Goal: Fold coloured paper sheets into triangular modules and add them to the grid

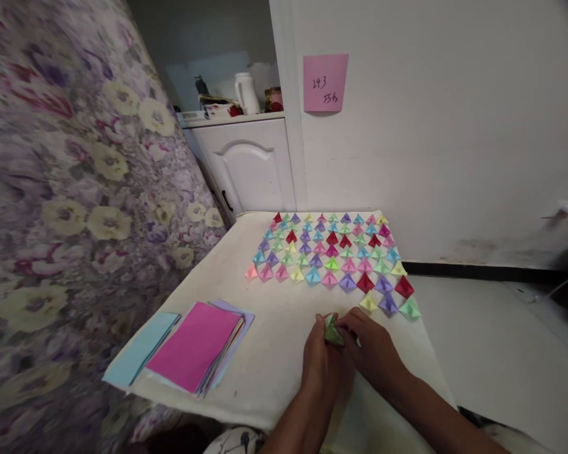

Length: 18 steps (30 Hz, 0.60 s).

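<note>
Currently, left hand (318,353): fingers narrow, curled closed around the green folded paper, thumb along its left side.
Right hand (372,337): fingers bent and drawn in narrow, tips pinching the paper's right side; the exact grip is too small to make out.
Green folded paper (332,331): between the two hands, above the near part of the table, a paler patch showing at its upper left.
Folded paper pieces (332,250): many colours, in rows across the far part of the table; the nearest row holds yellow, purple and green at the right, just beyond the right hand.
Paper sheets: a magenta-topped stack (199,343) and a light blue stack (144,347), side by side at the near left, well apart from the hands.
Table edges: the right edge runs close by the green piece in the nearest row; the far edge meets the wall (430,157).
Open room: bare table cloth (274,353) between the left hand and the stacks.
</note>
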Each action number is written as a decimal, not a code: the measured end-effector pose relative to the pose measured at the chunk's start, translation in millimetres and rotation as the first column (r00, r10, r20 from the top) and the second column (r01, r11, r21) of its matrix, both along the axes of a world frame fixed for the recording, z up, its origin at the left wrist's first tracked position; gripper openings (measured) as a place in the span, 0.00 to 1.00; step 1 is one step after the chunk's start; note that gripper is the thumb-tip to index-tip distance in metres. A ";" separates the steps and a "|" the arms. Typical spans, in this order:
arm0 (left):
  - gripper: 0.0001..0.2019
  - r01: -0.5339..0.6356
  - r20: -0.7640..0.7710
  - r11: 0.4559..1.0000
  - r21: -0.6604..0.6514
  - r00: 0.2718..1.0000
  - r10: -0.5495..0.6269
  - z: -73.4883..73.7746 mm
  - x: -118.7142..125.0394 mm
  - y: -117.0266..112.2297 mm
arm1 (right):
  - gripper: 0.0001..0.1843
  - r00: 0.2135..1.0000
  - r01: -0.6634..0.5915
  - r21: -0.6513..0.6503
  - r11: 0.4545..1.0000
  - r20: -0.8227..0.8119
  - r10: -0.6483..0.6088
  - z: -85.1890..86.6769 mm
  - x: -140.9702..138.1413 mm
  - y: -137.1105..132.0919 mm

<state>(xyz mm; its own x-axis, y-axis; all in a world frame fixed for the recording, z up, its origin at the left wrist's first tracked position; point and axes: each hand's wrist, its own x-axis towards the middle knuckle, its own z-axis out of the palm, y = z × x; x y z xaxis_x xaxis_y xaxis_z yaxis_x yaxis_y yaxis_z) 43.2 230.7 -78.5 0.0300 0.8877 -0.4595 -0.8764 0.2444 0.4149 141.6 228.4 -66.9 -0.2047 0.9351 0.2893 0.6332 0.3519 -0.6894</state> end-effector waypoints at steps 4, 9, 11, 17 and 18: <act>0.10 -0.004 -0.035 0.998 0.057 0.999 0.006 -2.7 -1.3 0.9 | 0.08 0.997 0.041 -0.030 0.999 -0.058 -0.043 1.2 3.5 5.1; 0.11 0.017 -0.077 0.999 0.051 0.997 -0.013 -0.9 -1.4 0.0 | 0.07 0.996 0.057 -0.145 0.988 -0.067 -0.067 -1.6 3.0 9.0; 0.11 0.017 -0.064 0.999 0.047 0.998 -0.013 -0.3 -0.9 -0.7 | 0.09 0.996 0.064 -0.168 0.984 -0.051 -0.073 -3.5 1.6 9.0; 0.09 0.034 -0.004 0.999 0.039 0.999 -0.034 2.9 2.1 -3.8 | 0.10 0.997 0.074 -0.185 0.980 -0.019 -0.079 -7.5 1.0 9.2; 0.10 0.041 0.004 0.999 0.033 0.999 -0.042 3.9 2.6 -4.3 | 0.10 0.997 0.076 -0.183 0.980 -0.016 -0.080 -7.7 1.3 9.3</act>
